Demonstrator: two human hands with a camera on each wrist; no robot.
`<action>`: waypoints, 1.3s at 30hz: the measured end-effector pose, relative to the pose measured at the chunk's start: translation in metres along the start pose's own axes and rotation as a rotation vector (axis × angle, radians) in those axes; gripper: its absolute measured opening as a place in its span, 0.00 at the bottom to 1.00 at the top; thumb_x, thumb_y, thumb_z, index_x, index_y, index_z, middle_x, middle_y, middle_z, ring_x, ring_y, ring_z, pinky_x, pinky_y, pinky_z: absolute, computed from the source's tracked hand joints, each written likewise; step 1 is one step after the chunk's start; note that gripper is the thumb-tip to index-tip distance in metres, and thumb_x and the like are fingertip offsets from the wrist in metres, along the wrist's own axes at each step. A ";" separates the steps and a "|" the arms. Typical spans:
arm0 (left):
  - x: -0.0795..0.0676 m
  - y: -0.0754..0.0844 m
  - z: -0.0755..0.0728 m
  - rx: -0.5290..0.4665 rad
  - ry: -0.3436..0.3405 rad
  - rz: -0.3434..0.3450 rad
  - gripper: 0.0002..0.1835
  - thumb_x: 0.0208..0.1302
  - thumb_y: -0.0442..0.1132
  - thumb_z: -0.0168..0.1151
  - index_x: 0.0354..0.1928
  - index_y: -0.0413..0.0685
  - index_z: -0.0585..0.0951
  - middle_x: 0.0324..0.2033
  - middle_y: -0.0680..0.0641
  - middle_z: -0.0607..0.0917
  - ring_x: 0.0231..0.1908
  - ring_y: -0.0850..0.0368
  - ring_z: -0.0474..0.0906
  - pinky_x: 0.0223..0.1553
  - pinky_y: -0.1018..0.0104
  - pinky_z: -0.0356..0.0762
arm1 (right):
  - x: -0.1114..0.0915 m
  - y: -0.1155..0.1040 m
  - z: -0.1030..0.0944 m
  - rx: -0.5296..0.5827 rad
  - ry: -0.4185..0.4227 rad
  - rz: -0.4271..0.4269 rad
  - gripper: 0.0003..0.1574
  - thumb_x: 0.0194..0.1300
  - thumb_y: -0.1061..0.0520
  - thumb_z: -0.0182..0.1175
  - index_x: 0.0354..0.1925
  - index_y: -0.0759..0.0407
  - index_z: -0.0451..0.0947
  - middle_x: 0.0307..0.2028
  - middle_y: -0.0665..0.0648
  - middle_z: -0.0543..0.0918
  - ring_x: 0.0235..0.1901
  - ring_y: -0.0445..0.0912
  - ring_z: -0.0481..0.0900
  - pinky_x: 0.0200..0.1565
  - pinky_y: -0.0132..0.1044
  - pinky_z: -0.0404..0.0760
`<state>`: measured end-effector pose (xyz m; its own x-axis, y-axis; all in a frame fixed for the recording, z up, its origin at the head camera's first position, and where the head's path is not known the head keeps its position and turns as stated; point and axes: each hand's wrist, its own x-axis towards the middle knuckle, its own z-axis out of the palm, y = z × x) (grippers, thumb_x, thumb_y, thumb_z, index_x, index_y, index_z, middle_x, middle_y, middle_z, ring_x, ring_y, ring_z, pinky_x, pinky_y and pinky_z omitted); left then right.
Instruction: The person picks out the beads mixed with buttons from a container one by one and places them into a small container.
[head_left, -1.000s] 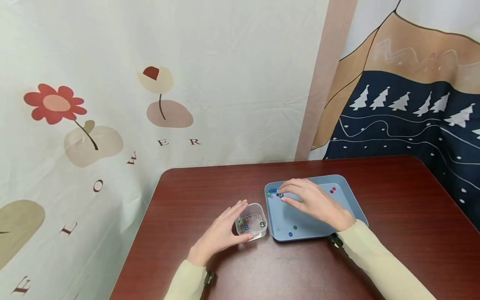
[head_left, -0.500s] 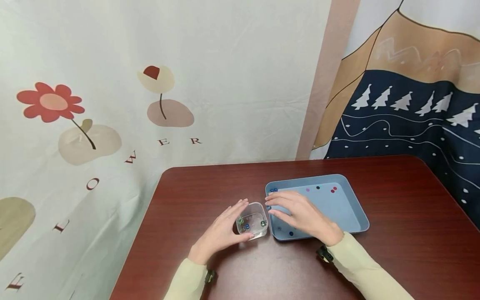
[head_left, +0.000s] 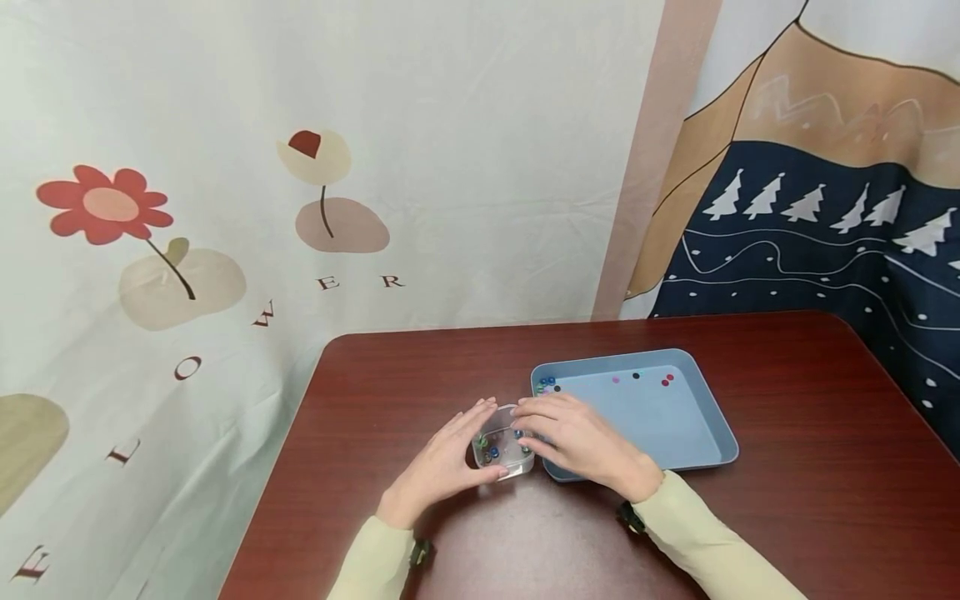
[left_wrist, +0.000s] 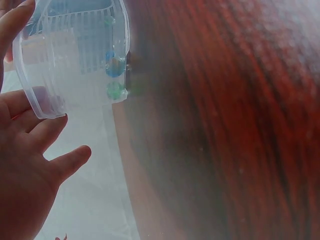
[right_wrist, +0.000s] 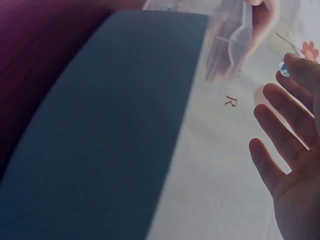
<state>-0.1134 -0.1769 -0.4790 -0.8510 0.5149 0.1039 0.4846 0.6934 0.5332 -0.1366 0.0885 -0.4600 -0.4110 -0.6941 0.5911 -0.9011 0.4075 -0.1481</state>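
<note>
Beneath curtain lettering (head_left: 263,314) reading "FLOWER", the right hand (head_left: 577,433), outer fingers spread, pinches a blue marble (right_wrist: 284,69) over a clear container (head_left: 519,471) gripped by the left hand (head_left: 442,471), fingers half open.

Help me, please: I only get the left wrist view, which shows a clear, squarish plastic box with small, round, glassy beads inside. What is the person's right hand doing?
Observer: The right hand pinches a small, shiny, blue-and-clear bead.
Visitor: Oh! Where is that hand?
Observer: It hangs partly over the right side of the box.
Visitor: Are there beads anywhere else?
Observer: Yes, small, round red beads lie toward the far right of a shallow, rectangular blue tray.
</note>
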 end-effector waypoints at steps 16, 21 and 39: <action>0.001 -0.001 0.001 0.000 -0.003 0.001 0.51 0.59 0.60 0.74 0.78 0.44 0.65 0.77 0.45 0.66 0.77 0.51 0.60 0.75 0.45 0.57 | -0.002 0.000 0.010 -0.031 -0.061 0.013 0.19 0.66 0.52 0.72 0.53 0.55 0.87 0.54 0.53 0.87 0.58 0.49 0.82 0.60 0.52 0.79; 0.001 -0.002 0.001 -0.007 0.004 0.013 0.51 0.59 0.60 0.74 0.78 0.43 0.66 0.77 0.44 0.66 0.77 0.51 0.60 0.76 0.45 0.57 | -0.006 0.002 0.009 0.021 -0.069 0.056 0.19 0.68 0.52 0.70 0.54 0.57 0.87 0.55 0.55 0.87 0.58 0.50 0.82 0.60 0.53 0.79; 0.002 0.000 -0.001 -0.017 -0.006 -0.018 0.51 0.58 0.59 0.76 0.78 0.44 0.66 0.77 0.45 0.66 0.77 0.51 0.60 0.76 0.46 0.57 | -0.010 0.017 -0.030 0.074 -0.061 0.190 0.20 0.69 0.51 0.70 0.56 0.56 0.87 0.58 0.54 0.85 0.61 0.50 0.81 0.61 0.55 0.79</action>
<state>-0.1150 -0.1767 -0.4776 -0.8580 0.5059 0.0891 0.4661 0.6939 0.5489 -0.1436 0.1203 -0.4445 -0.5799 -0.6445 0.4984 -0.8135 0.4909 -0.3118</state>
